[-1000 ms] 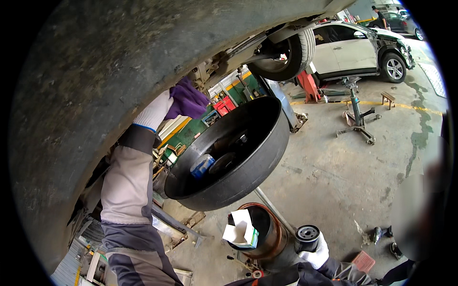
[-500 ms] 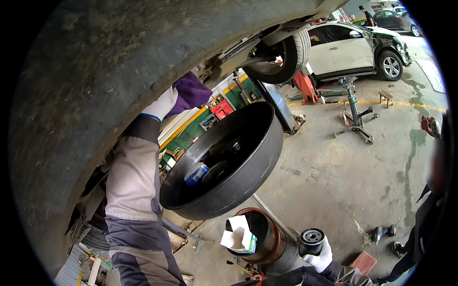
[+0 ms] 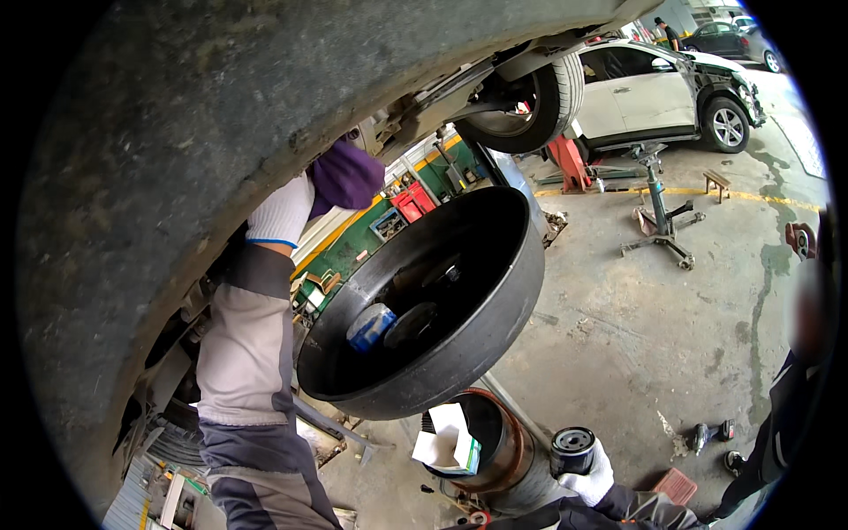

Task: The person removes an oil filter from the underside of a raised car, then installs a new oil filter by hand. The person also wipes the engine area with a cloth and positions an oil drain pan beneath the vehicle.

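Observation:
My left hand, in a white knit glove, reaches up under the raised car and grips a purple cloth against its underside. The fingertips are hidden by the cloth. Low on the right, my gloved right hand holds a black oil filter with its holed metal end facing up. Between the hands is a wide black oil drain pan. Inside that pan lies a blue and white can-shaped part beside dark round shapes.
An opened white box sits on a rusty drum below the pan. A stand, a small stool and a cordless power tool are on the floor. Another person stands at right; a white car is behind.
My left hand and the purple cloth have shifted slightly left and down, and the cloth looks more bunched. The right hand still holds the oil filter. The whole view has moved a little.

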Motion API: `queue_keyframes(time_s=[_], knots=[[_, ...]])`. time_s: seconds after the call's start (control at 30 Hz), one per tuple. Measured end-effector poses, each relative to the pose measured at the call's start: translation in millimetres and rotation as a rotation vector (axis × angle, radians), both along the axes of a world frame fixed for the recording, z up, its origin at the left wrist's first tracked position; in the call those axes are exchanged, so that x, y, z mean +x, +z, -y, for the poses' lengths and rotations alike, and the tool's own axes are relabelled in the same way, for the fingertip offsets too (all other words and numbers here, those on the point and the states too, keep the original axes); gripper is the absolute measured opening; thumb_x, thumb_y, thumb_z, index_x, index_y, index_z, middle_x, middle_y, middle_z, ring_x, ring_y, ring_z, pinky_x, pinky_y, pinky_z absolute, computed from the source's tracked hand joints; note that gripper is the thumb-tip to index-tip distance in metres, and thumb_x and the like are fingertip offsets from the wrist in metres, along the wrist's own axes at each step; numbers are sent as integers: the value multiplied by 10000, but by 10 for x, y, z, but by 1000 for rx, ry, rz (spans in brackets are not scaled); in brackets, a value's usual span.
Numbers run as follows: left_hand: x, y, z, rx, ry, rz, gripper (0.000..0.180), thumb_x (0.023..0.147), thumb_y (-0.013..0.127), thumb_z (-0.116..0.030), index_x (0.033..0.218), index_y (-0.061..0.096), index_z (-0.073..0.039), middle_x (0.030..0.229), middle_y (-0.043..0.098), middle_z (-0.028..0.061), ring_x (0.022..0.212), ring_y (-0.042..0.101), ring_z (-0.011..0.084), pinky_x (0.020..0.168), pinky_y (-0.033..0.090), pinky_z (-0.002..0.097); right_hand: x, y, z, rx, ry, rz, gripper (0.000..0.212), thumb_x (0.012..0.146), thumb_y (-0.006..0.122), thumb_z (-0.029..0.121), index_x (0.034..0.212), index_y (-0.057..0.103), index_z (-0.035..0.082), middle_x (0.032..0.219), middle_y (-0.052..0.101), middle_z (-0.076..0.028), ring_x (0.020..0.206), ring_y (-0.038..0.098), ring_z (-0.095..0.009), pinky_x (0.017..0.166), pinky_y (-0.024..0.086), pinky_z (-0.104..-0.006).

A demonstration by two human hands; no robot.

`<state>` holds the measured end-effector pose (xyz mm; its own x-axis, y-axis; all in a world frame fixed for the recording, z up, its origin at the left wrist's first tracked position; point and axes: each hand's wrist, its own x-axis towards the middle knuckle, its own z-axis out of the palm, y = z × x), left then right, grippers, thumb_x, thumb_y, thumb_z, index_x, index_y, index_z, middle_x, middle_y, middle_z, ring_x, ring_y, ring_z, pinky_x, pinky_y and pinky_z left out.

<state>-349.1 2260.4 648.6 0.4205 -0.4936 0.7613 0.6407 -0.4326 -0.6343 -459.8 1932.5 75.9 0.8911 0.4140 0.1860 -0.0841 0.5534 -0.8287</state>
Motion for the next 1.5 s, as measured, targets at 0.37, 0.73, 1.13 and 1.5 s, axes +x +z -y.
queue_keyframes(time_s=[0.37, 0.73, 1.13, 1.5], knots=[[-369, -815, -119, -67, 159, -767, 430, 696, 830, -390, 984, 667, -117, 876, 707, 75, 882, 670, 279, 771, 489, 415, -210, 8, -101, 39, 59, 85, 955, 695, 945, 220, 1440, 400, -24, 1307, 609, -105, 1212, 576, -198, 1077, 446, -381], [10, 33, -88, 161, -187, -189, 263, 909, 538, -154, 1154, 629, -120, 1154, 633, 67, 985, 661, 283, 769, 556, 431, -335, -79, -223, 63, 35, 41, 966, 687, 950, 220, 1441, 398, -24, 1306, 605, -106, 1194, 581, -196, 1065, 456, -381], [-1000, -504, 127, 2, 36, -316, 97, 864, 559, -185, 829, 620, -119, 857, 599, 85, 871, 593, 295, 776, 470, 446, 236, 1308, 473, -4, -352, 494, 1198, 585, 1002, 442, 1466, 366, -63, 1294, 610, -171, 1172, 618, -259, 1050, 474, -417], [-2783, -1681, -716, -495, -167, 64, 303, 816, 599, -59, 1107, 678, -52, 1080, 670, 183, 1011, 639, 409, 896, 521, 459, 1264, 4257, 175, -464, -715, 1252, 924, 657, 810, 254, 1438, 424, -56, 1266, 612, -235, 1187, 614, -329, 1042, 487, -388]])
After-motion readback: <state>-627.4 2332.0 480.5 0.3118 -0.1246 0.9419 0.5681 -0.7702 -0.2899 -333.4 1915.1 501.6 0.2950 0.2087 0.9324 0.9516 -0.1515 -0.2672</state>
